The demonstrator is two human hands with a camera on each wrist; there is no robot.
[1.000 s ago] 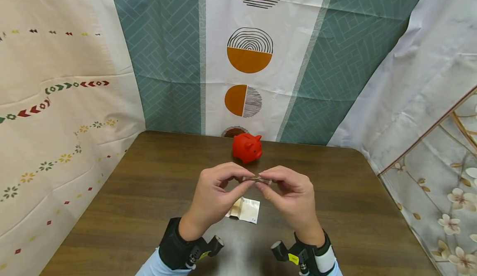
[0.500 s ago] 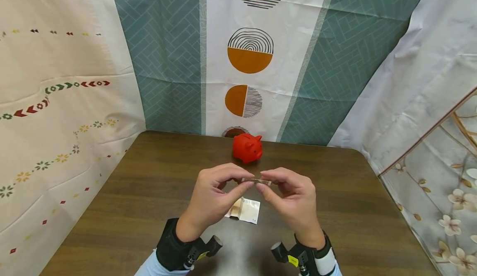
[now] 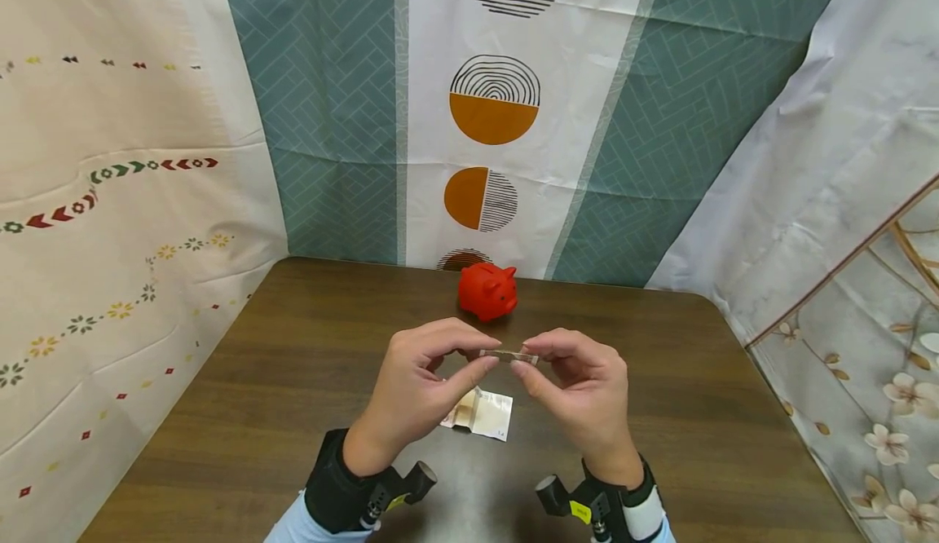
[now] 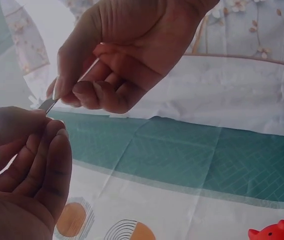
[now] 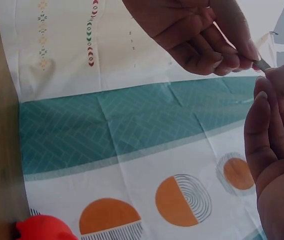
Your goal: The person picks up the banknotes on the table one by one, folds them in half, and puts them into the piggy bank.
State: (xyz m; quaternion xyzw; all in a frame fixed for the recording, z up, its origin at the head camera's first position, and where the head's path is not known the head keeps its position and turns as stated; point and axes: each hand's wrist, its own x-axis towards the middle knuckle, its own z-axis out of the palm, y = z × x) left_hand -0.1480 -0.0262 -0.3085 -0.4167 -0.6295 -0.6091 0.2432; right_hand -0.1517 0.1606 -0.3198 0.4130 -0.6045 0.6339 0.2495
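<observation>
Between my two hands a thin folded banknote [image 3: 509, 356], seen almost edge-on, is held level above the table. My left hand [image 3: 421, 388] pinches its left end between thumb and fingertips. The right end is pinched the same way by my right hand [image 3: 579, 392]. Only a short stretch of the note shows between the thumbs, as a narrow strip [image 4: 47, 105] in the left wrist view. Below the hands, a second, pale creased banknote [image 3: 490, 414] lies on the table, partly hidden by my left hand.
A red piggy bank [image 3: 487, 291] stands at the back of the brown wooden table [image 3: 308, 339], just beyond my hands. Behind the table hangs a green and white patterned curtain [image 3: 330, 119]. Further cloths hang at the left and right sides.
My right hand has shifted slightly to the right, so the gap between the hands is a little wider and more of the held banknote shows. The table things stay put.
</observation>
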